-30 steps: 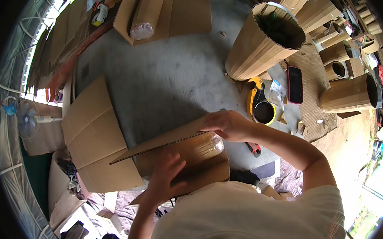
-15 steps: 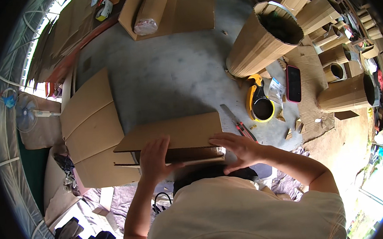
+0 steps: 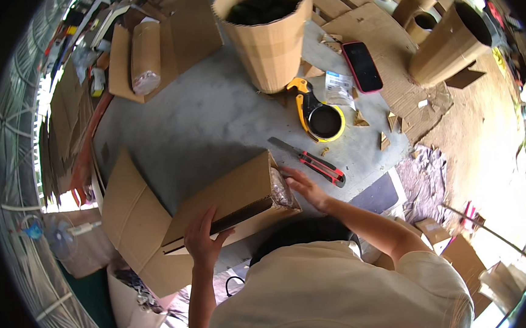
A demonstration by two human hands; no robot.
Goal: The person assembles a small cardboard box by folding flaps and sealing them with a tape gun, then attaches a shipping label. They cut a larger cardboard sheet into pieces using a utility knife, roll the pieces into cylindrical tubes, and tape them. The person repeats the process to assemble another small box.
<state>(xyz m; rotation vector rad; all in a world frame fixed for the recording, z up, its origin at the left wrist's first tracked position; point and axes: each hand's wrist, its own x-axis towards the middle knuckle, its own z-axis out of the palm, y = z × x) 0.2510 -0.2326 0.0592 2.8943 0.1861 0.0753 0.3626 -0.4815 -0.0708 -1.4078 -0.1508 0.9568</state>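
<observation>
A long brown cardboard box (image 3: 228,191), partly folded round something, lies tilted near my body. Clear plastic wrap (image 3: 280,188) shows at its right end; what it covers is hidden. My left hand (image 3: 205,238) grips the near edge by its left part, fingers on top and thumb along the side. Fingers outstretched, my right hand (image 3: 306,189) rests against the plastic-wrapped end. Just beyond it lies a red-and-black utility knife (image 3: 321,167) with its blade out. A yellow-and-black tape dispenser (image 3: 323,120) sits farther back.
A tall cardboard tube (image 3: 267,48) with dark green contents stands at the back. Right of it are a phone (image 3: 363,67), a small plastic packet (image 3: 339,89) and cardboard scraps. A wrapped roll (image 3: 146,59) lies on cardboard at far left. A bent cardboard sheet (image 3: 133,215) adjoins the box.
The box has turned, its right end swinging away from me, and its top has folded down over the opening. My right hand has shifted onto the wrapped end. The whole view has swung right.
</observation>
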